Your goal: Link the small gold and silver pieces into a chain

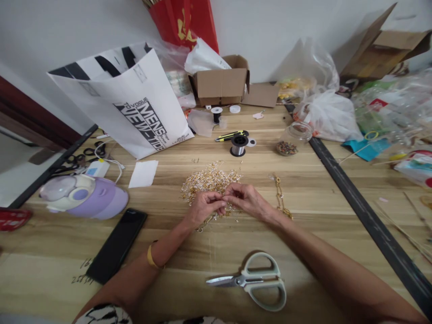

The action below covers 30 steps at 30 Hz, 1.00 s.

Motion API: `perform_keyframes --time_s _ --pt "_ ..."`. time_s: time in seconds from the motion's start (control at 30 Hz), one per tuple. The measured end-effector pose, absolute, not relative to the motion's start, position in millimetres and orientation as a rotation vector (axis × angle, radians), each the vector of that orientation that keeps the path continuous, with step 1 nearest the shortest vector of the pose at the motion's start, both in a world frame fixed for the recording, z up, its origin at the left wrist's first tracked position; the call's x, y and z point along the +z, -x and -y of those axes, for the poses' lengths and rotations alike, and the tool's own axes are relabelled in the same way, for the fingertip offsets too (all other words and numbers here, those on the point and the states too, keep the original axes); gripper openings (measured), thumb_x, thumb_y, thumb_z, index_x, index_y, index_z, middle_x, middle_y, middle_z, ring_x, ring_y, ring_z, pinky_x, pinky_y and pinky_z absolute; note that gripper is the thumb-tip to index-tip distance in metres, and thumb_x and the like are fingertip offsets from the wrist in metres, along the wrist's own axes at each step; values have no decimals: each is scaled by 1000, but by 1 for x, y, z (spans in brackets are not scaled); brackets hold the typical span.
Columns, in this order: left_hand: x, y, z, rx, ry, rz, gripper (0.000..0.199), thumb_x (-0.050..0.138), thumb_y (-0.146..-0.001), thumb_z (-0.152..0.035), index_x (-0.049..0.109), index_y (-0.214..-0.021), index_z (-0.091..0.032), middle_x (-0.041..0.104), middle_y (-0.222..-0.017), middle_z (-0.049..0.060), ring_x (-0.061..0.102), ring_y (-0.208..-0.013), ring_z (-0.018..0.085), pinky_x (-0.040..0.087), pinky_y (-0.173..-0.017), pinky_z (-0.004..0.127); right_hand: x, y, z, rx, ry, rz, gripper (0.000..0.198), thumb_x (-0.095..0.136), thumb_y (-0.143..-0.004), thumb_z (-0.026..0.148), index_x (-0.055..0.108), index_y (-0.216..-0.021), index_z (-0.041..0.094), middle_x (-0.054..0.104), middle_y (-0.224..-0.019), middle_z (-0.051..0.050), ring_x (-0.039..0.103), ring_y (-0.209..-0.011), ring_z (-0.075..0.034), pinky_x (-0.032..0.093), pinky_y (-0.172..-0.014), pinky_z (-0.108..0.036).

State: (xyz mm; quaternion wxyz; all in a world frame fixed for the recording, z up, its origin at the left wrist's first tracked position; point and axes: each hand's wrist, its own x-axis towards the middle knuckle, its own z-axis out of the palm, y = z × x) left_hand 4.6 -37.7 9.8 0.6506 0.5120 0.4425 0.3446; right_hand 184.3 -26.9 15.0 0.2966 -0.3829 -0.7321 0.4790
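A pile of tiny gold and silver pieces [205, 177], like jewellery findings, lies mid-table. My left hand [204, 208] and my right hand [246, 201] meet at the pile's near edge, fingertips pinched almost together. Whatever sits between the fingertips is too small to make out. Some loose pieces show just under the hands. To the right of my right hand lies a gold chain [279, 193]. Scissors with pale handles [261, 279] rest nearer to me, blades pointing left. Behind the pile stands a spool of silvery wire [238, 146].
At left are a white paper bag [135, 108], a purple-and-white bottle [91, 196] and a black phone [117, 245]. A box cutter [231, 135], a black-thread spool [216, 115], a jar of beads [292, 139] and a cardboard box [221, 83] stand farther back. Plastic bags [330, 117] fill the right side.
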Motion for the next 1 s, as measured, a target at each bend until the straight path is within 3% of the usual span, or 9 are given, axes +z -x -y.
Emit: perform_keyframes --time_s 0.1,0.17,0.3,0.43,0.6,1.0 --pt "10 -4 38 777 -1159 -991 27 77 -63 -34 65 -70 -11 65 -55 2 58 -48 11 48 -51 21 15 -183 28 1174 1008 1976 20 55 -87 33 59 -80 15 54 -67 1 46 -58 -10 35 -53 -21" --pt "9 -3 38 785 -1136 -985 26 76 -64 -34 65 -70 -11 64 -55 2 58 -48 11 49 -51 21 16 -183 29 1028 1000 1968 18 55 -87 33 61 -90 16 58 -85 -4 50 -62 -10 39 -54 -22" --pt "4 -1 36 853 -1055 -968 23 74 -68 -31 65 -72 -11 66 -62 2 60 -53 10 49 -53 21 18 -184 31 756 975 1914 24 54 -88 30 56 -109 19 50 -114 -10 49 -55 -5 41 -52 -22" --pt "0 1 35 896 -978 -964 23 76 -66 -30 66 -74 -11 66 -63 1 60 -53 10 49 -54 21 18 -184 32 710 951 2002 18 54 -88 29 58 -101 17 55 -101 -8 46 -52 -6 39 -49 -22" --pt "0 1 34 911 -967 -984 24 77 -64 -31 65 -72 -12 66 -63 1 59 -53 10 49 -54 21 14 -182 30 766 929 2113 15 50 -91 27 61 -91 17 60 -85 -7 54 -70 -14 41 -60 -25" --pt "-1 3 33 914 -989 -948 21 73 -69 -31 64 -72 -12 67 -64 2 61 -57 11 48 -56 21 13 -180 31 772 854 2101 14 50 -91 23 61 -84 17 58 -78 -4 53 -70 -14 41 -63 -25"
